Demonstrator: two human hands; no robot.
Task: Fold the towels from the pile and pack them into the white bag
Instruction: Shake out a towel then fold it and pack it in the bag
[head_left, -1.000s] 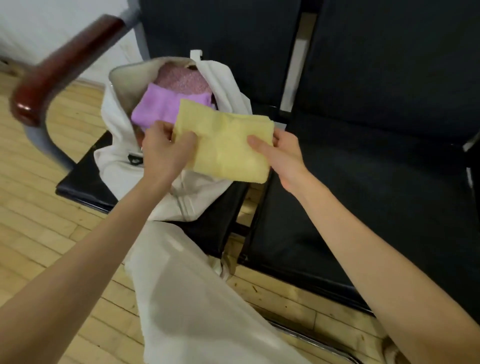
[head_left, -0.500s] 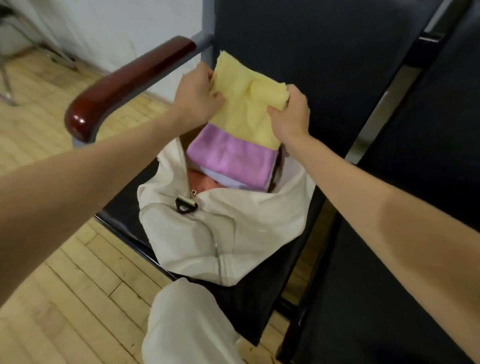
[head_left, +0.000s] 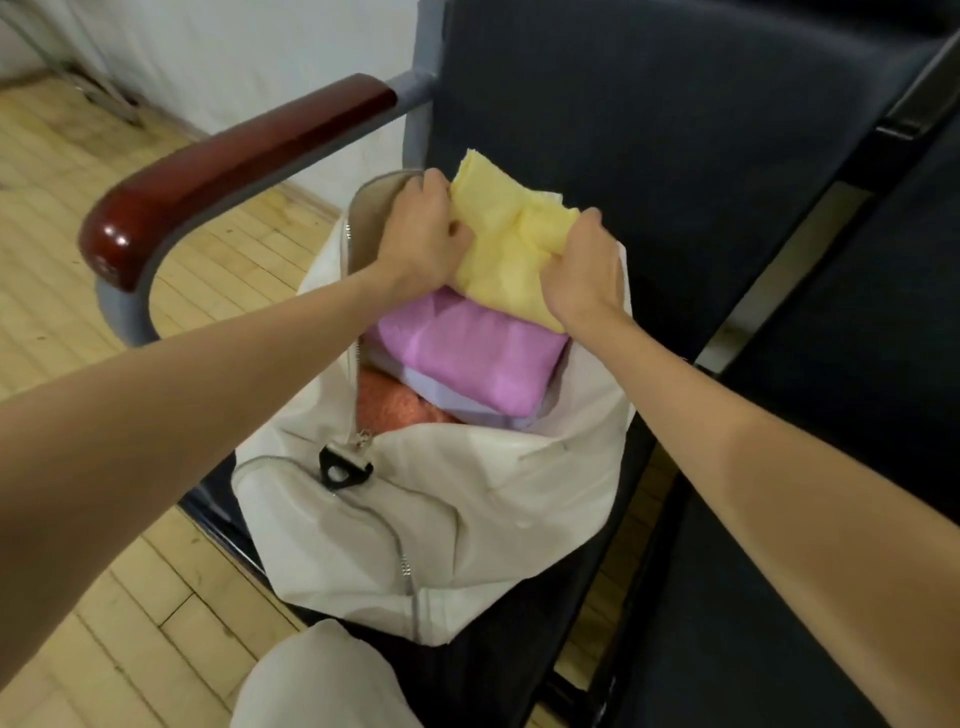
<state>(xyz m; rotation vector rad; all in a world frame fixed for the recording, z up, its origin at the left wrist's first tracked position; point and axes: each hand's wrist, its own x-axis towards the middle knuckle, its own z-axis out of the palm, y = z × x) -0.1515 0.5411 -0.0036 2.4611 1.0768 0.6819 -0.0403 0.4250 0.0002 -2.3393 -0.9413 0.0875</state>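
We grip the folded yellow terry towel (head_left: 511, 244) with left hand (head_left: 418, 236) and right hand (head_left: 582, 267), both clenched on it. White zippered fabric bag (head_left: 467, 519) already holds a folded purple towel (head_left: 467, 358). No pile visible; remaining towels unknown.

Dark chairs (head_left: 649, 130) (red-brown armrest (head_left: 228, 171)), wooden floor (head_left: 62, 218).

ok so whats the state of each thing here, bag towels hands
white bag: unzipped, mouth open, on the chair seat
yellow towel: folded, gripped at the bag mouth
pink towel: folded, inside the bag
left hand: gripping the yellow towel
right hand: gripping the yellow towel
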